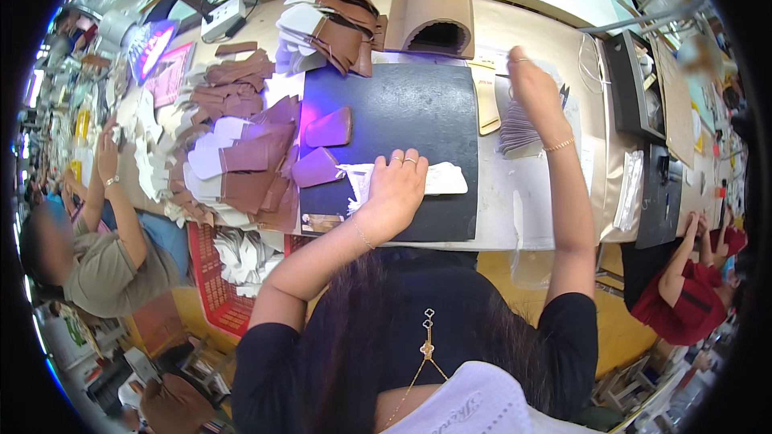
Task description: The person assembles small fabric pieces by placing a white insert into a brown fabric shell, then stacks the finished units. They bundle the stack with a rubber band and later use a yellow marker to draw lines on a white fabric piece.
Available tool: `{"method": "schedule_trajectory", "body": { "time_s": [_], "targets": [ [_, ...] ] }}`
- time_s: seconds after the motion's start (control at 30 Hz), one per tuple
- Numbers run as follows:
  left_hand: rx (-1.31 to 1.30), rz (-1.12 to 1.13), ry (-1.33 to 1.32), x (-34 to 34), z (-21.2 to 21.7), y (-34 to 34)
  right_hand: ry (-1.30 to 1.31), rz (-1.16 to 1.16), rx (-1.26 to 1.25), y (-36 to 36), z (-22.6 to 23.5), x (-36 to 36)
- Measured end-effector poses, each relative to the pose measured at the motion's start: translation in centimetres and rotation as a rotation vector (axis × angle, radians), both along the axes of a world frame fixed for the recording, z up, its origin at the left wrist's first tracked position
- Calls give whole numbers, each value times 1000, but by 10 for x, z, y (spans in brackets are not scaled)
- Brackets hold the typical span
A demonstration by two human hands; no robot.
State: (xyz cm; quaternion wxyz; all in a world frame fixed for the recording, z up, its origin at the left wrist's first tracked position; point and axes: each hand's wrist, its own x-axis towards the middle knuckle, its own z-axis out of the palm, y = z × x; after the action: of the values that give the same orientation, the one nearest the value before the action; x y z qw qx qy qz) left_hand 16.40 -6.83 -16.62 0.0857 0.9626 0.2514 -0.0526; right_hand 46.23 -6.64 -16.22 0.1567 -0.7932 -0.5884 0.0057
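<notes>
My left hand (pixel 396 191) presses a white strip-like piece (pixel 446 179) onto a black mat (pixel 386 104), fingers close together over it. Ragged white scraps (pixel 359 185) show at its left side; the thumb is hidden. My right hand (pixel 532 90) is raised at the mat's right, its fingers curled closed; what they hold, if anything, cannot be made out. Below it lies a fanned stack of grey pieces (pixel 519 130). Two brown, purple-lit rounded pieces, one upper (pixel 330 127) and one lower (pixel 317 167), rest on the mat's left part.
Heaps of brown and white pieces (pixel 256 157) crowd the left, with a red basket (pixel 211 289) of white scraps below. A tan arched block (pixel 437 12) stands behind the mat. A lit lamp (pixel 150 44) hangs far left. A black box (pixel 629 80) sits right. People work at both sides.
</notes>
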Motion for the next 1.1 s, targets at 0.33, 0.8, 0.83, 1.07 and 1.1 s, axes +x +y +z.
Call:
{"method": "schedule_trajectory", "body": {
  "time_s": [0.33, 0.8, 0.83, 1.07, 1.1],
  "targets": [
    [-35, -46, -29, -1, 2, 3, 406, -236, 642, -18, -9, -34],
    [-35, 12, -62, -1, 0, -4, 58, -527, -132, 6, -41, -45],
    [-33, 9, -66, -1, -1, -4, 147, -539, -107, 4, -40, -36],
    [-12, 2, -79, -5, -2, -3, 333, -381, -35, -29, 27, -5],
    [-28, 9, -221, -7, -1, 0, 382, -341, 43, -37, 42, -11]
  ]
}}
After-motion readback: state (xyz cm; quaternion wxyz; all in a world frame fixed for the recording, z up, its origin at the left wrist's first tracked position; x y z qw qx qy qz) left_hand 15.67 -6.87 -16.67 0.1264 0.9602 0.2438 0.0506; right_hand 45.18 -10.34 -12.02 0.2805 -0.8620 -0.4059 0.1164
